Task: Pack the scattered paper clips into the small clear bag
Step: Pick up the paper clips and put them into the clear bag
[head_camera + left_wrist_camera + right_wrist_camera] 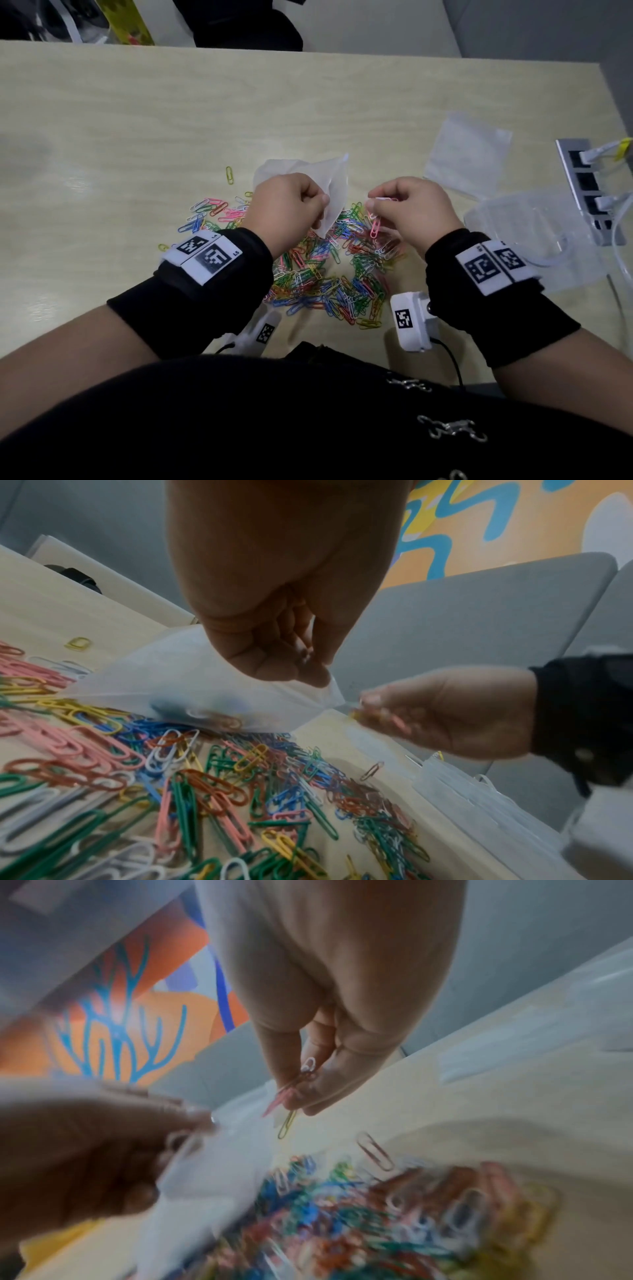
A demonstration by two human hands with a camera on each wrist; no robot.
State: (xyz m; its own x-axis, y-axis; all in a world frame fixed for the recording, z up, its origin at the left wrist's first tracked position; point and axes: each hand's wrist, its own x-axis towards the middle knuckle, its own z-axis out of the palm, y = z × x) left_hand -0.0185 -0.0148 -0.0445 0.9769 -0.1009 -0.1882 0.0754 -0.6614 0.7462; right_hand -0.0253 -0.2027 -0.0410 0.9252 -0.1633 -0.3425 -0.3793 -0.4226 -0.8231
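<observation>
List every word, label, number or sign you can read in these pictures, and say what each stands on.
"L5": white tag on the left wristband, beside its square black-and-white code.
A second small mark on the neighbouring tag: too small to read.
Tags on the right wristband and on the wrist cameras: code patterns only, no readable text.
Bag, paper clips, table: no text.

Left hand (274, 601) pinching the small clear bag (178, 691) above the paper clips (192, 799).
A few clips show inside the bag; just beside its raised corner, the right hand (455, 712) pinches several more clips.
</observation>
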